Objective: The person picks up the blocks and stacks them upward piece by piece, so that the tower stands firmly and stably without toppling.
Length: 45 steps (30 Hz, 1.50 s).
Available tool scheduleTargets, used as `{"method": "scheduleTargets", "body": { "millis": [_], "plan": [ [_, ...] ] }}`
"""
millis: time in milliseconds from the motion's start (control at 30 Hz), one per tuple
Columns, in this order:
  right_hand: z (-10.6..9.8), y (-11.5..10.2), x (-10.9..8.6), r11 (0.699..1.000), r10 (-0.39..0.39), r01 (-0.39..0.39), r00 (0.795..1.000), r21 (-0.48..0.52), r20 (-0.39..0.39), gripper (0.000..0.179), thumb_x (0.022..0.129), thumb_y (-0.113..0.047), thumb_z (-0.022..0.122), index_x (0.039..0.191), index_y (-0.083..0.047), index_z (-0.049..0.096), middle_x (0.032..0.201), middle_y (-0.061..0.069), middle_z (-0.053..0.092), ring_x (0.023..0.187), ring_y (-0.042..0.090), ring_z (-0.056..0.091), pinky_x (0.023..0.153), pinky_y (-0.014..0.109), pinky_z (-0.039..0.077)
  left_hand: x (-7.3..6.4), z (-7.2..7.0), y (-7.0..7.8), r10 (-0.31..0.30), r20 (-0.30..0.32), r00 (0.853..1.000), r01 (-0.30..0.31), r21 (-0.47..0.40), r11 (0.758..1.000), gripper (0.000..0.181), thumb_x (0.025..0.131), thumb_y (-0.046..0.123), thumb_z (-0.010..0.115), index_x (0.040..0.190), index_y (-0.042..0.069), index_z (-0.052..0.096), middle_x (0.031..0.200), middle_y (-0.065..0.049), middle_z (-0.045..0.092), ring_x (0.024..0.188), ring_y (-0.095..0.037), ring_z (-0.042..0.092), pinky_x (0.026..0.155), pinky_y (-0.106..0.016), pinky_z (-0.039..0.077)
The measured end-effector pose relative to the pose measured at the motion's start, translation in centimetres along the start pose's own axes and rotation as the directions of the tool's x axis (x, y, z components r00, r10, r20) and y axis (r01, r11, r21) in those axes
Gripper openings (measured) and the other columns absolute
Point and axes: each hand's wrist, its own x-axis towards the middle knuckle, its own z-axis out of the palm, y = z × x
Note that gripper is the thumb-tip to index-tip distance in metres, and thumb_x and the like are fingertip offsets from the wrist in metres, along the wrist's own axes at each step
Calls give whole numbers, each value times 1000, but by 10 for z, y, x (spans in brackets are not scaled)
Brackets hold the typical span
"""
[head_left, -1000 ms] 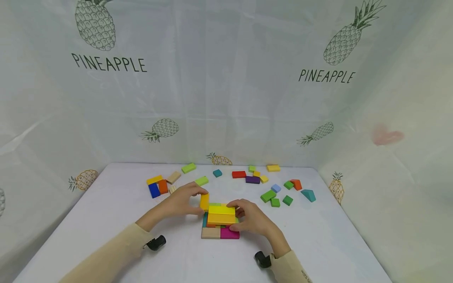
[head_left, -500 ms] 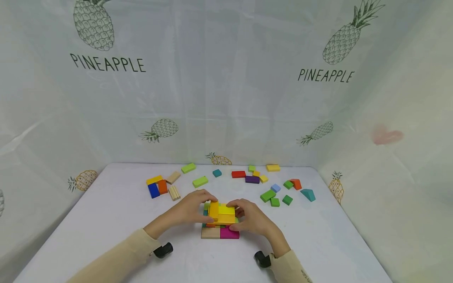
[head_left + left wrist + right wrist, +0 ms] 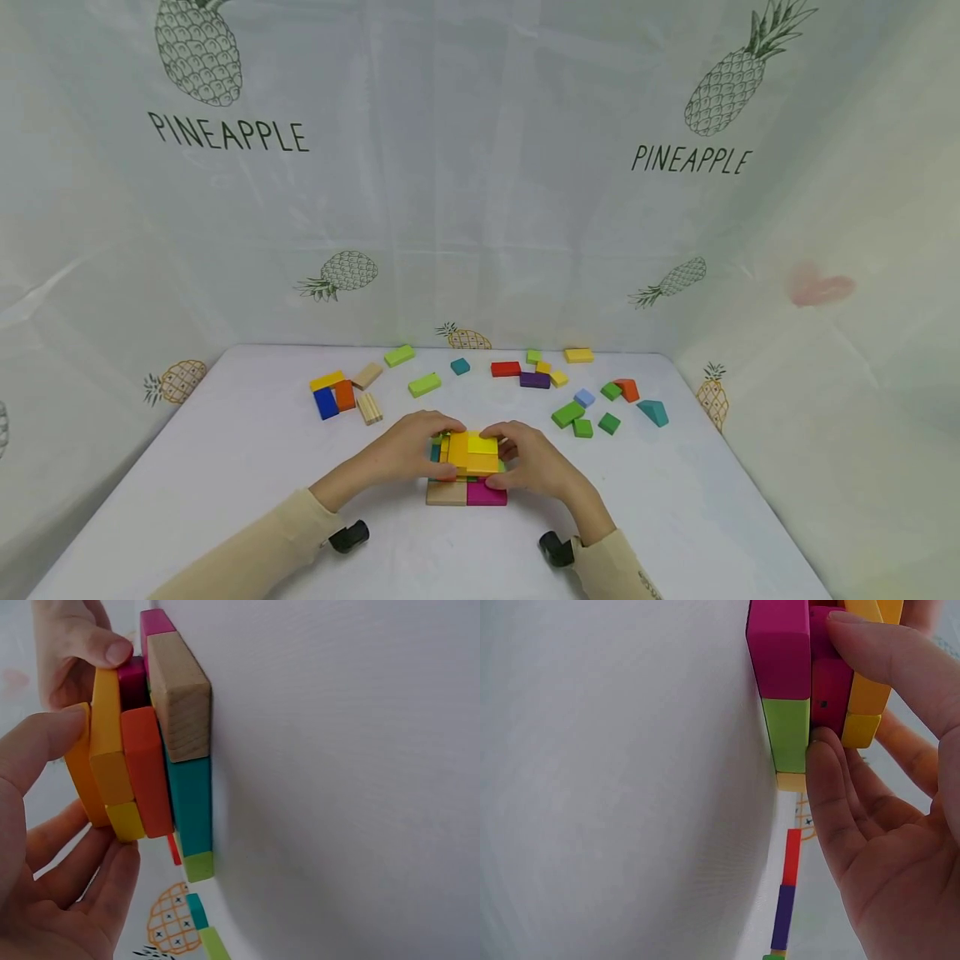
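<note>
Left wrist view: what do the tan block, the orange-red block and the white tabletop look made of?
Tan block: bare wood, matte; grain lines show. Orange-red block: probably painted wood, smooth; even colour, no grain visible. White tabletop: matte, faintly textured, perhaps cloth; I can't be sure.

Pineapple-print sheets [image 3: 480,183] around a white table [image 3: 450,554] make this a curtained booth.

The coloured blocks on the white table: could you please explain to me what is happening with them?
A person's left hand pinches an orange block at the top left of a small stack of blocks, and the right hand grips the stack's right side. Lowest in front are a plain wooden block and a magenta block. A red block, among others, lies loose farther back on the table.
</note>
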Motion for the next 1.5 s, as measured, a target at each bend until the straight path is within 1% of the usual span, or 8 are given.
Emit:
{"method": "scheduleTargets", "body": {
  "millis": [233,433,633,767,967,1267,1400,1500],
  "plan": [
    [1,1,0,1000,3,-3,1000,-8,-6,59,87,-23,91,139,-20,63,134,0,64,110,20,64,99,37,60,1,2,-1,-15,-8,1000,15,11,1000,62,88,43,88,142,22,66,140,3,66,128,-20,60,113,-51,49],
    [1,2,0,1000,2,-2,1000,-11,-7,60,87,-23,91,139,-21,63,134,-1,64,109,18,64,98,36,60,2,3,-2,-19,-6,1000,20,15,1000,62,87,44,88,142,22,66,140,3,67,126,-19,61,112,-50,51],
    [1,3,0,1000,0,0,1000,-7,-8,59,87,-24,91,139,-21,63,134,-1,64,109,19,63,98,37,60,5,3,-2,-2,-1,1000,2,20,1000,61,88,43,88,141,21,66,138,5,67,124,-17,61,111,-46,52],
    [2,4,0,1000,1,-1,1000,-5,-5,59,87,-24,91,139,-21,63,134,-1,64,109,18,63,99,37,60,5,3,-1,11,2,1000,-11,33,999,61,89,43,87,141,21,66,138,5,67,125,-17,60,111,-47,52],
    [1,3,1,1000,-6,6,1000,-11,-6,59,87,-25,91,139,-22,63,133,-2,64,109,19,64,99,38,60,4,4,-1,12,-4,1000,-12,38,999,60,89,44,86,141,22,66,138,5,67,125,-18,59,112,-48,51],
    [1,1,3,1000,2,-2,1000,-14,-9,59,86,-24,91,138,-22,64,132,-3,65,109,18,64,98,37,60,4,3,-1,34,-14,999,-33,51,998,60,90,44,86,141,21,66,136,5,68,123,-16,60,110,-45,53],
    [1,0,2,1000,3,-3,1000,-16,-1,59,87,-25,91,139,-22,63,133,-3,64,110,18,63,99,37,60,4,3,-1,29,-11,1000,-29,55,998,60,90,42,86,142,21,66,137,5,68,123,-16,60,111,-44,53],
    [-3,-2,-1,1000,4,-4,1000,-4,15,63,87,-25,91,143,-21,61,137,-1,63,111,19,64,99,38,60,4,3,0,32,-8,999,-31,55,998,61,89,42,87,142,19,66,138,3,67,125,-18,60,111,-45,53]
  ]
}}
